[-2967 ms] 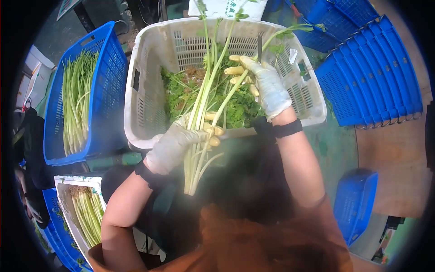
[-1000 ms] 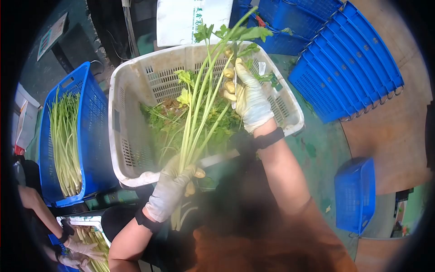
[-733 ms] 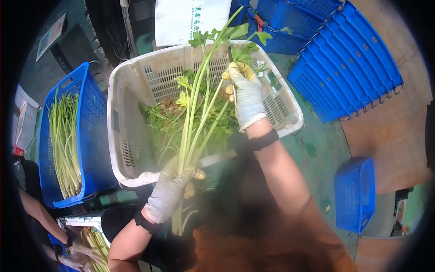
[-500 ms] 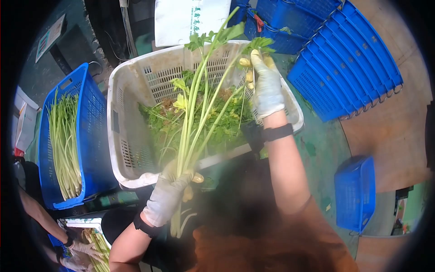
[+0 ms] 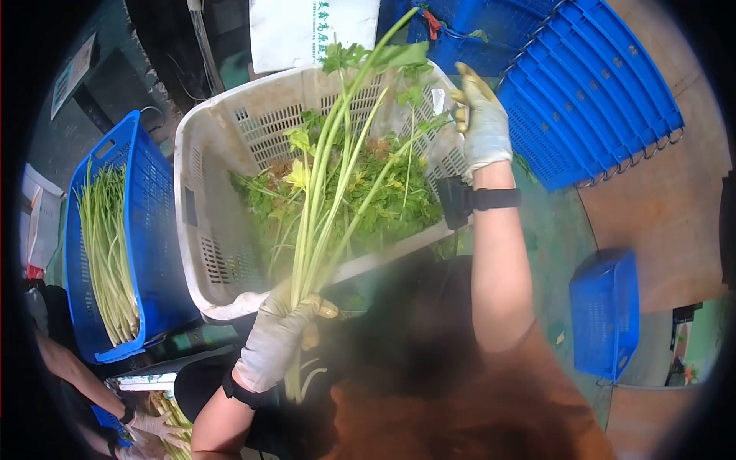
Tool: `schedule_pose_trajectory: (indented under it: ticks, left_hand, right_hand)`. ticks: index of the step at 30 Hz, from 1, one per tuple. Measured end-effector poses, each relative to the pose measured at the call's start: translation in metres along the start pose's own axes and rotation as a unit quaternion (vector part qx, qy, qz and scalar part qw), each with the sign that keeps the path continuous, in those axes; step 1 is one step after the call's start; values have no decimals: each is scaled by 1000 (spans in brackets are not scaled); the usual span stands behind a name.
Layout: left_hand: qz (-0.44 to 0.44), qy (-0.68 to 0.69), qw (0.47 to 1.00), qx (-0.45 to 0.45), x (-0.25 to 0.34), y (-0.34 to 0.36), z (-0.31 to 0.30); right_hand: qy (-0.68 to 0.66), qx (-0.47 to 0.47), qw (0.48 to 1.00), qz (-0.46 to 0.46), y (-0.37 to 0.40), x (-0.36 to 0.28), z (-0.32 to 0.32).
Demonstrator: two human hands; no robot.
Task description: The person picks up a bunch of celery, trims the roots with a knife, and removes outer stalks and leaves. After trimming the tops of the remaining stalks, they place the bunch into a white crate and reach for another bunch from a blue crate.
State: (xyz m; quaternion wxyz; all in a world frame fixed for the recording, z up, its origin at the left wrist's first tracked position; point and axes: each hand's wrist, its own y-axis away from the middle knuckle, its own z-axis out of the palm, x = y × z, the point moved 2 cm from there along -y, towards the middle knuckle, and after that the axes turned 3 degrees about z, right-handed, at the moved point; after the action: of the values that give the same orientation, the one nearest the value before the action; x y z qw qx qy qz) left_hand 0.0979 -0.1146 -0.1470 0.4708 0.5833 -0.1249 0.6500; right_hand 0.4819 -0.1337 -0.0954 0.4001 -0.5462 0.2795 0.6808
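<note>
My gloved left hand (image 5: 277, 337) grips a bunch of celery stalks (image 5: 326, 180) near their pale base, the stalks rising over the white crate (image 5: 201, 222). Green leaf trimmings (image 5: 376, 192) fill that crate. My gloved right hand (image 5: 483, 123) is raised at the crate's far right rim, pinching a thin leafy stalk (image 5: 418, 126) that stretches from the bunch. A black band (image 5: 479, 201) sits on my right wrist.
A blue crate (image 5: 149, 222) on the left holds trimmed stalks (image 5: 103, 245). Stacked blue crates (image 5: 590, 92) stand at the upper right, a small blue basket (image 5: 606, 314) at the right. Another person's gloved hands (image 5: 149, 429) work at the lower left. A white sack (image 5: 307, 31) lies behind.
My right hand has swung rightward and outward from the bunch's top, pulling a thin leafy stalk aside. My left hand keeps its grip on the bunch.
</note>
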Motion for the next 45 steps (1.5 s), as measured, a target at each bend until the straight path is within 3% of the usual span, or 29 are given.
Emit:
schedule_pose_trajectory:
  ticks: [1, 3, 5, 7, 11, 13, 16, 19, 21, 25, 27, 29, 31, 33, 35, 38, 39, 42, 45]
  left_hand:
    - [2, 16, 1000, 7, -1, 0, -2]
    - [7, 36, 999, 15, 0, 0, -5]
    - [11, 38, 999, 28, 2, 0, -6]
    - [16, 37, 999, 29, 4, 1, -5]
    - [18, 26, 999, 22, 2, 2, -5]
    - [14, 26, 999, 16, 4, 3, -3]
    - [15, 30, 999, 9, 8, 5, -4]
    - [19, 34, 999, 12, 13, 6, -8]
    - [20, 34, 999, 18, 15, 6, -10]
    - [31, 51, 998, 16, 18, 7, -13]
    - [34, 47, 998, 15, 17, 7, -14]
    - [34, 40, 998, 22, 15, 7, -16]
    - [34, 36, 998, 27, 13, 6, -16]
    - [21, 18, 999, 37, 8, 3, -12]
    - [12, 30, 999, 36, 2, 0, -7]
    - [-15, 11, 1000, 8, -2, -2, 2]
    - [-16, 4, 1000, 6, -2, -2, 3]
    - [-41, 2, 999, -24, -2, -1, 8]
    - [-39, 10, 998, -49, -2, 1, 7]
  right_hand:
    - [0, -1, 1000, 0, -4, 4, -11]
    - [-119, 55, 977, 165, -4, 15, -23]
    - [-114, 17, 975, 190, 8, 24, -25]
    - [-148, -57, 944, 289, 26, 35, -9]
    - [-140, -149, 930, 306, 36, 60, 14]
    - [-137, -119, 945, 271, 40, 60, 22]
    - [-116, -159, 951, 240, 41, 55, 28]
    - [-72, -207, 929, 299, 48, 52, 31]
    - [-80, -304, 879, 358, 53, 55, 35]
    - [-37, -374, 857, 353, 59, 47, 41]
    - [41, -369, 867, 333, 49, 41, 32]
    - [310, -195, 912, 187, 23, 47, 10]
    - [308, -204, 908, 200, 33, 20, 12]
    - [11, -311, 947, 84, 56, -3, 32]
    - [-109, -347, 926, 102, 75, -10, 53]
    - [-254, -336, 884, 204, 77, 11, 72]
    - [-258, -332, 885, 200, 73, 19, 74]
    - [-325, -453, 804, 209, 62, 27, 80]
    - [-326, -448, 813, 176, 57, 31, 80]
